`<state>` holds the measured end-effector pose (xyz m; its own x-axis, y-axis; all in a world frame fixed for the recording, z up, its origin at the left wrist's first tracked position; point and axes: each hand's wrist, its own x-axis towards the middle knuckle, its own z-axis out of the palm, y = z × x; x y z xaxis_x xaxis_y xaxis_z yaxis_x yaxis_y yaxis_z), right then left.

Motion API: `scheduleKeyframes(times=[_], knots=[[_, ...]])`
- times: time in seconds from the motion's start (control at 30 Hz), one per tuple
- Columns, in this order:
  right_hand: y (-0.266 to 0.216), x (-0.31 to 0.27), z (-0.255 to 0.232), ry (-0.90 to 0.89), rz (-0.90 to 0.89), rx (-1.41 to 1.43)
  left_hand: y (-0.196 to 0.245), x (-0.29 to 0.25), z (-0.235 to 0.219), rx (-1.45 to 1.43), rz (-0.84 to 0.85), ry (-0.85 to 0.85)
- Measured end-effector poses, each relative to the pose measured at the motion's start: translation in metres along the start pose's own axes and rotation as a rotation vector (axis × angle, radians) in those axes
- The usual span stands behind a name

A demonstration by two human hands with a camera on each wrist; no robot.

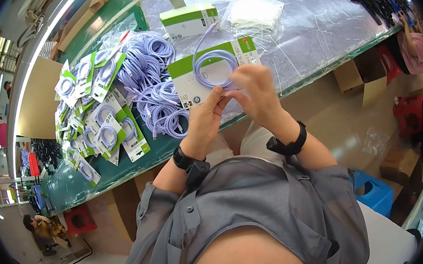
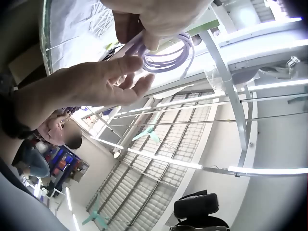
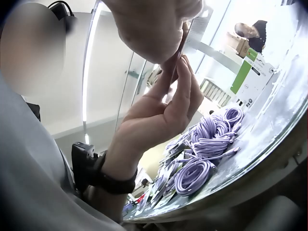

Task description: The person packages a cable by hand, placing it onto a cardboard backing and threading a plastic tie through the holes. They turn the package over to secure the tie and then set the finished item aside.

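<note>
A white and green retail card (image 1: 179, 73) is held up over the table's front edge in the head view. On its face lies a coiled lilac USB cable (image 1: 197, 72), one end sticking up past the card's top. My left hand (image 1: 205, 116) pinches the card's lower edge, thumb in front. My right hand (image 1: 260, 93), blurred, is at the card's right side, its thumb close to the left thumb. In the left wrist view the right hand (image 2: 108, 82) has bent fingers right at the coil (image 2: 168, 62); I cannot tell whether they grip it.
Loose coiled lilac cables (image 1: 148, 70) are heaped left of the card. Farther left lies a pile of carded cables (image 1: 102, 126). A white and green box (image 1: 189, 22) and a clear bag (image 1: 253, 15) stand behind. A blue stool (image 1: 373, 193) is at the right.
</note>
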<state>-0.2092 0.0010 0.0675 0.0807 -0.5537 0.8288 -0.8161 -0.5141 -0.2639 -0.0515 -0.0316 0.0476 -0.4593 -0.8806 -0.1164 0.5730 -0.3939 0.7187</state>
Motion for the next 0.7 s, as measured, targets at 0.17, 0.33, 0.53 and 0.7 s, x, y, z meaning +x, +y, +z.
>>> scheduleKeyframes(times=[0.17,0.33,0.53,0.7], knots=[[0.030,-0.020,0.020,0.135,0.868,1.045,-0.005,-0.011,0.003,0.100,0.030,0.022],[0.068,-0.004,-0.005,0.025,0.893,1.020,0.016,-0.029,-0.035,0.719,-0.107,-0.386],[0.065,0.008,-0.012,-0.304,0.847,0.949,0.047,-0.014,-0.037,0.582,-0.021,-0.313],[0.061,0.022,-0.015,-0.460,0.787,0.926,0.051,0.004,-0.020,0.565,-0.143,-0.330]])
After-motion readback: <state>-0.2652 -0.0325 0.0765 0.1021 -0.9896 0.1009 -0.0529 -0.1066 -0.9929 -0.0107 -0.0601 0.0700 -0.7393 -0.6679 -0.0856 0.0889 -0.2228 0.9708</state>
